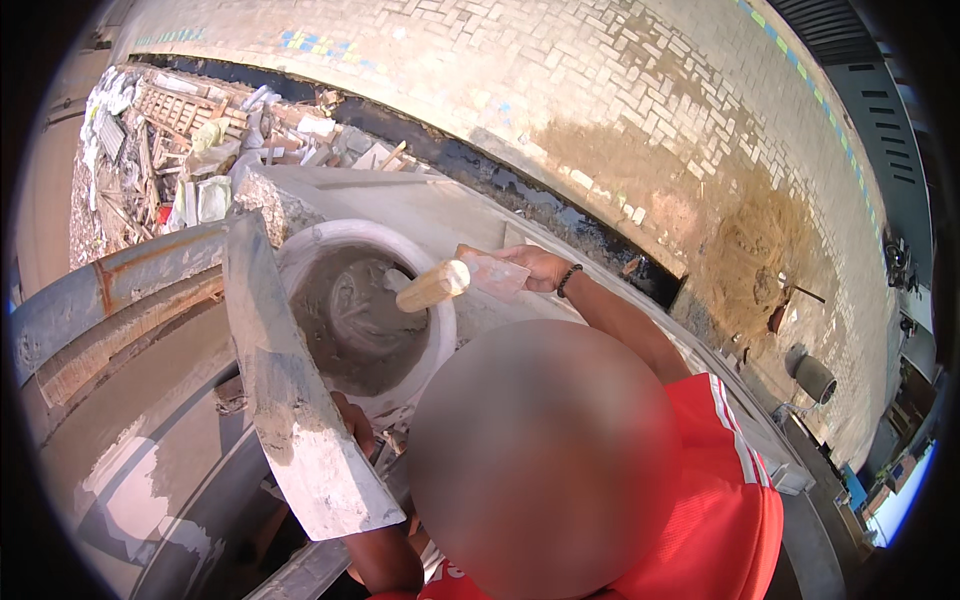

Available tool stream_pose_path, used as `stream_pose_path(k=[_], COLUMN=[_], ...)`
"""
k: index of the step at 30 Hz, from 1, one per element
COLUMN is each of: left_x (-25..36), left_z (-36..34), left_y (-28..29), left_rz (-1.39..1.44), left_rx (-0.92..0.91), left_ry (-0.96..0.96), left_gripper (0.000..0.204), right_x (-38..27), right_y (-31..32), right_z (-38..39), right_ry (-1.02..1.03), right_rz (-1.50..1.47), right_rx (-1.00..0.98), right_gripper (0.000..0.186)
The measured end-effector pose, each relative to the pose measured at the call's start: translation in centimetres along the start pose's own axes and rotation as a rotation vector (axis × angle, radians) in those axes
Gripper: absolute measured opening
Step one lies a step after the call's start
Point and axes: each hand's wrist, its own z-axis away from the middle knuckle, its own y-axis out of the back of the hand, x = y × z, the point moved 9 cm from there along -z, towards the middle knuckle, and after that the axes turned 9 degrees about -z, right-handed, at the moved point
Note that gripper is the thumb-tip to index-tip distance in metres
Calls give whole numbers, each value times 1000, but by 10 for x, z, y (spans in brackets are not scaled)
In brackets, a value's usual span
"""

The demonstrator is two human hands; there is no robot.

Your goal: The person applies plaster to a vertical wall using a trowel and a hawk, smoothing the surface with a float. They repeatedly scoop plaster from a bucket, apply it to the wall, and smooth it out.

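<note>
Right hand [537, 266] grip closed on trowel [440, 284] over bucket [365, 320], left hand [355, 420] gripping plaster board [295, 400]; tilt could spill mortar.

You look down on a sunny yard with a floor of small tan paving bricks [600, 90]. A dark wet gutter [520, 185] runs along its edge. A pile of broken wood and rubble [190, 130] lies far left. A brown sandy patch [750, 250] stains the bricks at right.
</note>
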Motion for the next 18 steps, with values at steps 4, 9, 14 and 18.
stream_pose_path(k=[4, 9, 14, 18], left_x=[0, -15, -10, -3], left_z=[-2, 2, 3, 11], left_y=[-3, 11, 0, 3], left_rz=[4, 117, 24, -1], left_rx=[105, -71, -7, 11], left_ry=[-85, 1, -42, -78], left_gripper=[51, 51, 51, 50], right_x=[5, 19, 26, 4], right_y=[1, 20, 58, 96], right_z=[18, 55, 99, 110], right_ry=[-118, -224, -259, -2], right_rz=[155, 163, 193, 231], right_rx=[-12, 78, 132, 225], right_gripper=[36, 30, 35, 49])
